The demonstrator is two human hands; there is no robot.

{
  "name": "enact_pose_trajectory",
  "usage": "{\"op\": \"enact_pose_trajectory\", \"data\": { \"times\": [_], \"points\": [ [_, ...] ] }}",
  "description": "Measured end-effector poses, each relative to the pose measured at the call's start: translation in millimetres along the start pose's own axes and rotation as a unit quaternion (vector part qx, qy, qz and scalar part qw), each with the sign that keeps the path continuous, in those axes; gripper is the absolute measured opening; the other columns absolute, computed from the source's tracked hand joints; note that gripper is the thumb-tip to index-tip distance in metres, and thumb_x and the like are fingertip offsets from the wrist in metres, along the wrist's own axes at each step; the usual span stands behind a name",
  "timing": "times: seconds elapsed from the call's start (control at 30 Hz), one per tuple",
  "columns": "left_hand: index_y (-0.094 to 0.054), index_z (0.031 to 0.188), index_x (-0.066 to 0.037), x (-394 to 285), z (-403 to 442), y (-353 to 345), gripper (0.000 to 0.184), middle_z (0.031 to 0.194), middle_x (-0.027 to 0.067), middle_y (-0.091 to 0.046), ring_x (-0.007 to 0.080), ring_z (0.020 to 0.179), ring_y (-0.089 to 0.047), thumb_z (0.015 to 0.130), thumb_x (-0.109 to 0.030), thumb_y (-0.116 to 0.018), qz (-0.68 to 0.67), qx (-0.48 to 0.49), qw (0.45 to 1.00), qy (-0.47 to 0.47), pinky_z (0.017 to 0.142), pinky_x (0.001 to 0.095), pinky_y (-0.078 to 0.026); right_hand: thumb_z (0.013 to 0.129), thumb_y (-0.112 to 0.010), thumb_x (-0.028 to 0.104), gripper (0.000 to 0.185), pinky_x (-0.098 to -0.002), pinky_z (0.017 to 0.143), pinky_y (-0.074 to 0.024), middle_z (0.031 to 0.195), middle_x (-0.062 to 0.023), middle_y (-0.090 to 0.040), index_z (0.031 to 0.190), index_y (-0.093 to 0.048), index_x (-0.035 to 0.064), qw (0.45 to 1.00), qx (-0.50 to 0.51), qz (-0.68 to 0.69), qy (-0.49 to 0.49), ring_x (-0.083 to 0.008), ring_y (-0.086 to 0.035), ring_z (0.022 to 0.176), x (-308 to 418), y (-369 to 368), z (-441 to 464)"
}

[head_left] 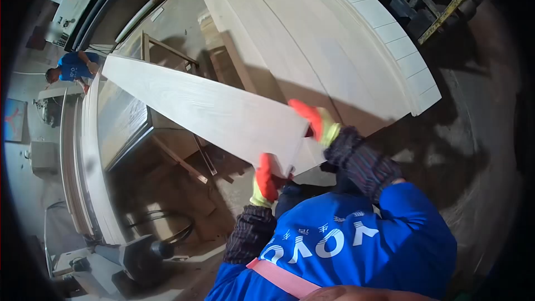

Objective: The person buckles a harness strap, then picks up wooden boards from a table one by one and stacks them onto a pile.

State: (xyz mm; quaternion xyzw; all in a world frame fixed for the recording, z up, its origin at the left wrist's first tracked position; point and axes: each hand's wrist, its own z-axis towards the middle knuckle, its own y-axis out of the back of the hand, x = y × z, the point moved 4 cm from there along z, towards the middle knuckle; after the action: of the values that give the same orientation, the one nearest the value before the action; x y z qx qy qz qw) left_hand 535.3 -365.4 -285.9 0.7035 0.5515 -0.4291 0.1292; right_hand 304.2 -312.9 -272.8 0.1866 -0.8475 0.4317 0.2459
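Observation:
A long pale board (206, 103) stretches from the upper left toward my body, its near end between my two gloved hands. My left hand (266, 181), in a red and yellow glove, grips the near left corner with the thumb on top. On the right corner, my right hand (316, 121) in a matching glove holds the edge, its red fingers over the top face. The undersides of both hands are hidden by the board. Right of it lies a stack of wide pale panels (312, 39).
A co-worker in blue (75, 68) is near the board's far end. Long strips (92, 156) stand at left, beside a framed glossy panel (125, 125). A machine (139, 259) is at the lower left. Dark metal equipment (429, 0) sits at upper right.

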Motion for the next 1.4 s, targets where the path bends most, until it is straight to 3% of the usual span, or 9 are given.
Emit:
{"op": "enact_pose_trajectory", "data": {
  "times": [0.13,0.23,0.4,0.6,0.87,1.03,1.17,1.23,1.4],
  "points": [
    [-0.052,0.129,-0.011,27.2,44.7,-31.3,0.056,0.102,0.0031,-0.062,0.0225,0.084,-0.063,0.093,-0.053,-0.055,-0.138,0.066,0.986,0.064,0.074,0.041,-0.056,0.099,-0.048,0.025,0.046,-0.035,0.111,-0.0334,0.139,-0.0128,-0.053,0.137,-0.049,-0.0008,0.955,-0.113,-0.159,0.223,-0.0215,-0.045,0.132,87.9,152.7,-101.6],
    [-0.053,0.129,-0.011,-43.3,118.6,26.3,0.053,0.106,0.0027,-0.061,0.0214,0.083,-0.062,0.093,-0.051,-0.055,-0.293,0.04,0.953,-0.065,0.076,0.0402,-0.054,0.101,-0.045,0.036,0.053,-0.0418,0.105,-0.0406,0.136,-0.0119,-0.054,0.145,-0.038,0.0078,0.96,-0.196,0.183,0.076,-0.0238,-0.052,0.124,128.9,248.8,-175.8],
    [-0.05,0.134,-0.009,-82.5,117.8,55.3,0.056,0.125,0.0066,-0.059,0.0234,0.109,-0.057,0.095,-0.049,-0.052,-0.268,-0.143,0.926,-0.224,0.095,0.0407,-0.045,0.1,-0.045,0.036,0.035,-0.036,0.077,-0.0509,0.087,-0.0042,-0.063,0.127,-0.044,0.0132,0.894,-0.368,-0.071,0.246,-0.0182,-0.06,0.078,164.4,416.0,-356.6],
    [-0.043,0.141,-0.008,-39.8,139.1,-17.5,0.068,0.144,0.0087,-0.045,0.0284,0.127,-0.044,0.094,-0.056,-0.048,-0.283,0.017,0.94,-0.188,0.109,0.0421,-0.034,0.097,-0.049,0.041,0.042,-0.0367,0.06,-0.0456,0.072,-0.0053,-0.059,0.069,-0.058,0.0112,0.914,-0.269,-0.007,0.302,-0.0185,-0.052,0.06,109.2,462.3,-499.1],
    [-0.045,0.139,-0.005,-6.5,154.0,-209.2,0.069,0.137,0.0117,-0.052,0.03,0.123,-0.05,0.094,-0.056,-0.05,-0.131,0.046,0.986,-0.094,0.106,0.0428,-0.039,0.092,-0.061,0.039,0.04,-0.036,0.072,-0.0476,0.074,-0.0056,-0.061,0.08,-0.065,0.0014,0.625,-0.711,0.127,0.297,-0.0199,-0.057,0.07,1.3,486.7,-547.2],
    [-0.043,0.141,-0.002,62.2,272.0,-250.8,0.073,0.143,0.009,-0.046,0.0259,0.127,-0.045,0.093,-0.057,-0.052,-0.004,0.051,0.984,-0.168,0.11,0.0391,-0.032,0.094,-0.056,0.043,0.051,-0.0395,0.083,-0.0489,0.102,-0.0114,-0.066,0.116,-0.063,-0.0027,0.671,-0.675,0.214,0.219,-0.0238,-0.06,0.092,-92.0,504.0,-586.7],
    [-0.06,0.089,-0.019,90.6,295.4,-316.6,0.046,0.069,-0.0035,-0.049,0.013,0.062,-0.046,0.089,-0.064,-0.053,-0.009,0.034,0.999,-0.04,0.054,0.0319,-0.035,0.097,-0.049,0.04,0.056,-0.0408,0.096,-0.0435,0.124,-0.0173,-0.06,0.132,-0.053,-0.0029,0.561,-0.819,-0.097,0.072,-0.0281,-0.057,0.109,-150.0,471.2,-631.9],
    [-0.062,0.088,-0.018,125.9,321.6,-351.8,0.047,0.066,-0.0011,-0.051,0.0155,0.058,-0.048,0.09,-0.064,-0.052,0.003,0.259,0.957,0.129,0.053,0.0309,-0.037,0.098,-0.048,0.04,0.056,-0.0406,0.097,-0.0421,0.126,-0.0185,-0.058,0.133,-0.052,-0.0037,0.548,-0.833,-0.053,0.048,-0.0289,-0.056,0.112,-157.3,468.8,-624.9],
    [-0.061,0.091,-0.016,158.2,370.4,-419.2,0.045,0.083,-0.001,-0.062,0.0173,0.074,-0.059,0.089,-0.061,-0.057,0.001,0.215,0.972,0.096,0.066,0.032,-0.05,0.099,-0.044,0.038,0.056,-0.0401,0.101,-0.0387,0.132,-0.0216,-0.054,0.134,-0.05,-0.0056,0.523,-0.847,-0.087,-0.041,-0.0309,-0.053,0.118,-156.1,484.6,-591.8]
  ]
}}
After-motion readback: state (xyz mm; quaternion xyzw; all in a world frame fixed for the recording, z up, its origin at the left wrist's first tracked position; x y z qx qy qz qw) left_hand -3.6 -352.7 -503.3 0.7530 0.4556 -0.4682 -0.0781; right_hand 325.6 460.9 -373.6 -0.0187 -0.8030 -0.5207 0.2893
